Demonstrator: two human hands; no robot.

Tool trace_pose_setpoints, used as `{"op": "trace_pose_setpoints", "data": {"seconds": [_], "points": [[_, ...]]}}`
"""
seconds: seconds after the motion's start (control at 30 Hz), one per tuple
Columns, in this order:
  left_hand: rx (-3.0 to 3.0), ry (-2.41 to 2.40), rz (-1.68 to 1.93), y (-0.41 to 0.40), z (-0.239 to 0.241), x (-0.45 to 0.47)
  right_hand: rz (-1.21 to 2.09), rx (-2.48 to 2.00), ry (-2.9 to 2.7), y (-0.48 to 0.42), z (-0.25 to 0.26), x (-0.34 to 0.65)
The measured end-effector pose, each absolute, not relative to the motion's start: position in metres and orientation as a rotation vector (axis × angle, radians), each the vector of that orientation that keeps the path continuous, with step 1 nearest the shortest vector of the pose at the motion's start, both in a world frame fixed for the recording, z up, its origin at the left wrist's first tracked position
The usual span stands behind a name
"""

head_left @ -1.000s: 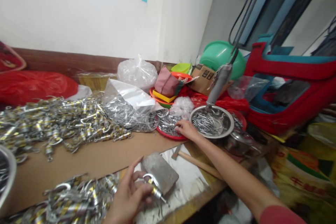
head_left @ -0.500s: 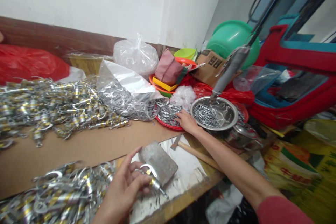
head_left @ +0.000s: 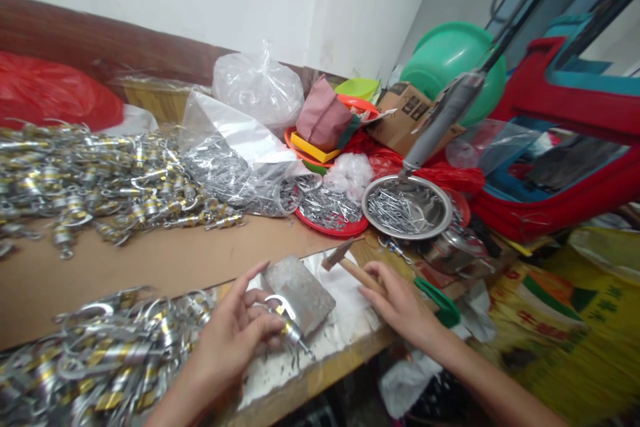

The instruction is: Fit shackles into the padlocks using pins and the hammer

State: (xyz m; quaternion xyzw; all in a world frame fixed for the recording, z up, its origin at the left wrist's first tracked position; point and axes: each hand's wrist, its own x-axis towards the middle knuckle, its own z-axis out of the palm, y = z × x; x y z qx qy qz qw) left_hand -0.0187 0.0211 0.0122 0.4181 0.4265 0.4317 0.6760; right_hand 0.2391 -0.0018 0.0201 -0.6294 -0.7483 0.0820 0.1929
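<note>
My left hand [head_left: 245, 323] is closed on a silver and brass-coloured metal fitting with a curved hook [head_left: 291, 328], holding it over the near edge of a grey metal block [head_left: 300, 292]. The block lies on a white sheet [head_left: 350, 317] at the table's front edge. Right of the block, my right hand [head_left: 395, 297] grips the wooden handle of a small hammer [head_left: 361, 275]. The hammer's head points left toward the block. Behind it, a red plate [head_left: 343, 232] bears many small metal pins [head_left: 330, 207].
A steel bowl [head_left: 447, 221] of long pins stands at the back right, with a grey hand tool [head_left: 445, 121] hanging over it. Heaps of similar fittings lie at the near left [head_left: 120, 360] and far left [head_left: 100, 180]. A clear bag [head_left: 225, 167] of metal parts sits behind.
My right hand has left the red plate of pins, come back toward me and taken hold of the hammer handle. The left hand keeps the fitting by the block.
</note>
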Motion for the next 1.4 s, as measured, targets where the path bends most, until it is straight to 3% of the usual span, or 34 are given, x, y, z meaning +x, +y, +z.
{"op": "trace_pose_setpoints", "data": {"seconds": [0.17, 0.3, 0.7, 0.9, 1.07, 1.23, 1.4], "points": [[0.949, 0.941, 0.974, 0.021, 0.012, -0.02, 0.214, -1.371, -2.29, -0.021, 0.064, 0.209], [0.961, 0.946, 0.965, 0.02, 0.012, -0.02, 0.153, -1.221, -2.382, -0.031, 0.071, 0.2], [0.953, 0.941, 0.958, 0.023, 0.009, -0.021, 0.223, -1.37, -2.459, -0.022, 0.057, 0.188], [0.926, 0.942, 0.953, 0.023, 0.01, -0.02, 0.167, -1.244, -1.947, -0.015, 0.052, 0.194], [0.917, 0.953, 0.968, 0.024, 0.014, -0.02, 0.313, -1.35, -2.361, -0.032, 0.054, 0.192], [1.031, 1.068, 0.896, 0.023, 0.014, -0.021, 0.469, -1.504, -1.998, 0.009, 0.03, 0.2], [1.284, 1.252, 0.952, 0.017, 0.012, -0.021, 0.397, -1.686, -2.137, 0.058, 0.015, 0.198]]}}
